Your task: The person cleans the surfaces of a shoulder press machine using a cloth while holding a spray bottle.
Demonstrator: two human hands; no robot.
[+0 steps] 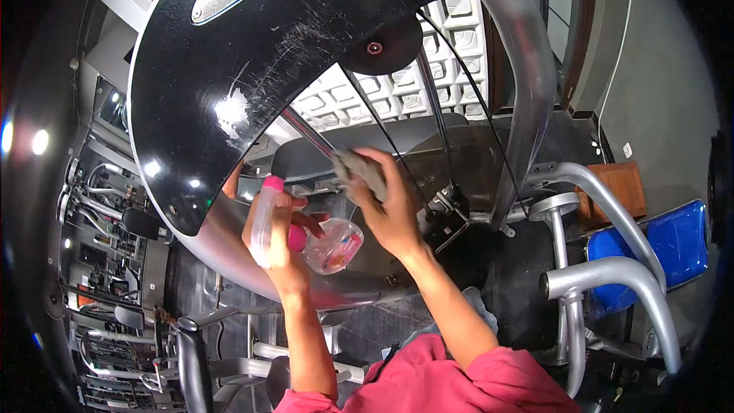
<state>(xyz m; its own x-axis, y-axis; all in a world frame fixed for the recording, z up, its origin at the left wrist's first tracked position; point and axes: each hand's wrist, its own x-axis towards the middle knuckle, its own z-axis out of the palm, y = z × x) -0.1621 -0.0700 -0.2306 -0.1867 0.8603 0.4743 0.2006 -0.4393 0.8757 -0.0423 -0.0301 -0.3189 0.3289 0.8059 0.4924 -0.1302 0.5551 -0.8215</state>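
My left hand (284,229) holds two plastic bottles with pink tops. One is a slim frosted bottle (264,223), upright along the palm; the other is a clear, rounded bottle (334,245) with colored print, tilted below the fingers. My right hand (390,201) grips a grey cloth (364,175), which lies against or just beside the lower end of a slanted metal guide rod (308,132) of a gym machine. Above both hands curves the machine's glossy black cover (258,69), scuffed and scratched. Black cables run down near my right hand to a metal fitting (450,201).
Silver tubular frames (608,275) and a blue chair (676,241) stand at the right, with a wooden box (616,192) behind. A thick silver frame tube (527,80) rises at the upper right. More gym machines stand at the left. White relief panels (453,63) cover the wall ahead.
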